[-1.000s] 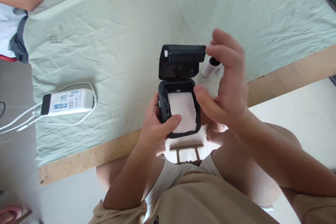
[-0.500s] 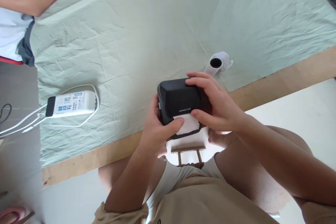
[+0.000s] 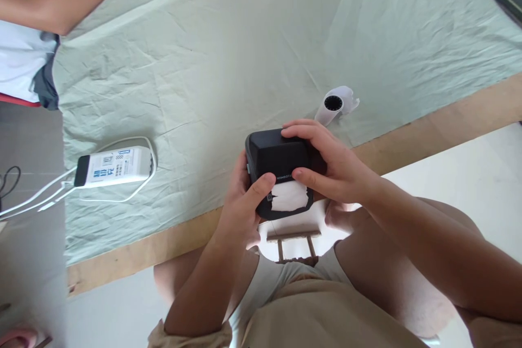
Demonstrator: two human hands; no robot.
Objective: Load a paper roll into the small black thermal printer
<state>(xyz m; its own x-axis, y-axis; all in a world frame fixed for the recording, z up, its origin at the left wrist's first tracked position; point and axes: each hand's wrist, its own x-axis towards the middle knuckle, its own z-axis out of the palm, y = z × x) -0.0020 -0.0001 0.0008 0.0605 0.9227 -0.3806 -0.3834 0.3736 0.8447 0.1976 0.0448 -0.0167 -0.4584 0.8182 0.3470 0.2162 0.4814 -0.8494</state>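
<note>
Near the table's front edge I hold a black label printer (image 3: 277, 153), a boxy thing with small pale lettering and a ragged white piece (image 3: 289, 197) showing at its near side. My left hand (image 3: 240, 196) grips the left side, its thumb lying on top by the lettering. Across the right side wraps my right hand (image 3: 326, 160), fingertips on the far top edge and thumb beside the lettering. The undersides of both grips are hidden. Just beyond my right hand, a white roll (image 3: 326, 113) with a dark round end and a torn-looking edge lies on the cloth.
Pale green cloth (image 3: 212, 76) covers the table, whose wooden edge (image 3: 142, 253) runs along the front. A white power strip (image 3: 114, 167) with white cables lies at left. Another person's arm (image 3: 69, 2) rests at upper left. A dark object (image 3: 509, 0) sits at far right.
My left thumb has slid up and off the white piece, so more of it shows, with an uneven edge. The other person's hand has come further into view.
</note>
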